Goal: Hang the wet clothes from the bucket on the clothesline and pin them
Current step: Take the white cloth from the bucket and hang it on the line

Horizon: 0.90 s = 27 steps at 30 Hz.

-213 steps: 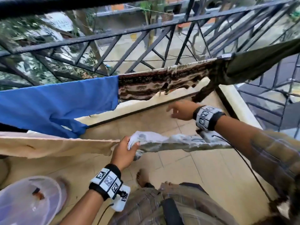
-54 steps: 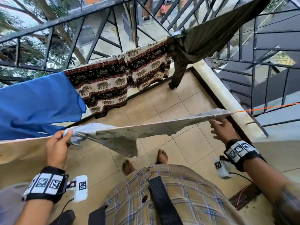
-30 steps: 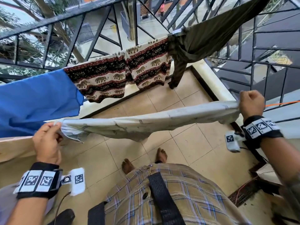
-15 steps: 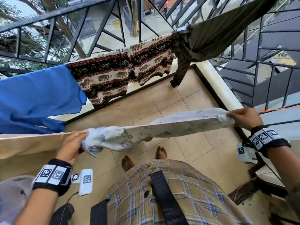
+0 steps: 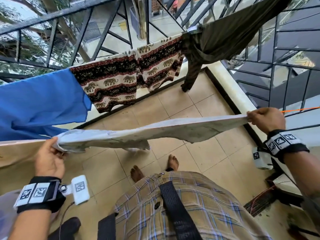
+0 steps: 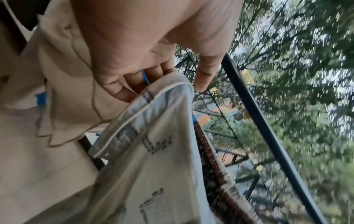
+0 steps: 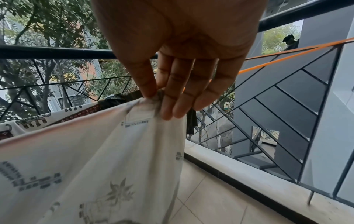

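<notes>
A white printed cloth is stretched level between my two hands, above the tiled floor. My left hand grips its left end beside a beige cloth that hangs on the near line. In the left wrist view the fingers curl behind the cloth's hemmed edge. My right hand pinches the right corner, and the right wrist view shows the thumb and fingers closed on the bunched corner. The orange clothesline runs on from the right hand to the railing.
On the far line hang a blue cloth, an elephant-print cloth and a dark green garment. A black metal railing and a low white ledge enclose the balcony. My bare feet stand on the tiles below the cloth.
My left hand has moved left with its end of the white cloth and the right hand has risen a little. The cloth is now drawn out longer and flatter.
</notes>
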Available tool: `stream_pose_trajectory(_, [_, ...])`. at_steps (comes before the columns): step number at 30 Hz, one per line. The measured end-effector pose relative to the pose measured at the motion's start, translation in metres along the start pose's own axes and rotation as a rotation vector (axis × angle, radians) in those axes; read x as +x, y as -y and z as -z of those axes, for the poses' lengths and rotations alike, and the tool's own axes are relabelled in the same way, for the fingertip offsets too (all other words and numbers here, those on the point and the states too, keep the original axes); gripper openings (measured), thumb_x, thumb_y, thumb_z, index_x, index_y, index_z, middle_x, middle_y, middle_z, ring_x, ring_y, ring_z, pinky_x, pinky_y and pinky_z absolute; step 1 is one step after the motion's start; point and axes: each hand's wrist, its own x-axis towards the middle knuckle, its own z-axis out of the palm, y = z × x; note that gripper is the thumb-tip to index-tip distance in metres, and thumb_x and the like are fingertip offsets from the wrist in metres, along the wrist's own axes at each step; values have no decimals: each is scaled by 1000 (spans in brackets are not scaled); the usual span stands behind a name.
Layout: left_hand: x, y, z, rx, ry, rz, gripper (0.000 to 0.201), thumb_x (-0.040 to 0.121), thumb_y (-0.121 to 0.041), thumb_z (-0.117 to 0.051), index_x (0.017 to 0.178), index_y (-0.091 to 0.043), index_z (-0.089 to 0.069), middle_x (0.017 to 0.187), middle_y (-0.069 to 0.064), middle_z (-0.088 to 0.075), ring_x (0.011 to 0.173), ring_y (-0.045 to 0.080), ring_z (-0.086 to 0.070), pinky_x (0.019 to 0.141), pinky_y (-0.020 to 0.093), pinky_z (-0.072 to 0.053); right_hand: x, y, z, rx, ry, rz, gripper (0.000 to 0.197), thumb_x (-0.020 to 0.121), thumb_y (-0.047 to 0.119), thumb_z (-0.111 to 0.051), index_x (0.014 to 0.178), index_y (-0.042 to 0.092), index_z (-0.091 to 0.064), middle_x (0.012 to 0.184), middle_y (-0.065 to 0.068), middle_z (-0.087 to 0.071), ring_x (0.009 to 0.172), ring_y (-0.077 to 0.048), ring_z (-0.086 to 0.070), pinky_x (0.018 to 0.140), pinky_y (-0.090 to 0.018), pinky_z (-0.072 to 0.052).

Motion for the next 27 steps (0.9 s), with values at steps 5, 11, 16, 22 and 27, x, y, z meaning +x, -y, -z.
stream_pose_trajectory(5, [-6, 29, 1, 233, -43, -25, 16, 90, -17, -68, 77, -21, -59, 57, -14, -68, 53, 0, -60, 65, 27, -46, -5, -6, -10, -53, 3, -1, 24, 81, 45, -67, 79, 22, -75, 74, -8, -72, 80, -29, -65, 68, -32, -46])
stream_pose_trajectory(11, [10, 27, 2, 396, 85, 2, 16, 92, -14, -65, 108, -9, -68, 84, -5, -72, 70, 6, -66, 77, 26, -49, -2, 0, -1, -162, 102, 42, 14, 78, 35, -70, 89, 30, -77, 83, -9, -71, 86, -33, -65, 75, -35, -51])
stream_pose_trajectory(16, [16, 9, -2, 405, 177, -57, 15, 95, -18, -60, 81, -20, -66, 88, 2, -67, 73, 11, -61, 67, 24, -51, 12, 17, 2, -339, 213, 283, 19, 83, 32, -63, 92, 27, -79, 107, -11, -66, 103, -35, -59, 89, -38, -47])
stream_pose_trajectory(22, [14, -15, -9, 289, 215, -120, 33, 96, -11, -55, 69, -27, -64, 67, -13, -68, 60, -2, -60, 58, 15, -52, 23, 35, 4, -352, 494, 300, 25, 92, 17, -58, 103, 32, -75, 103, 0, -68, 95, -19, -56, 83, -27, -40])
stream_pose_trajectory(27, [21, -26, -4, 266, 260, -149, 32, 96, -8, -55, 72, -27, -64, 76, -12, -70, 76, 0, -67, 80, 18, -55, 18, 27, 17, -233, 549, 313, 15, 90, 11, -64, 92, 19, -77, 89, -3, -71, 80, -13, -58, 68, -13, -40])
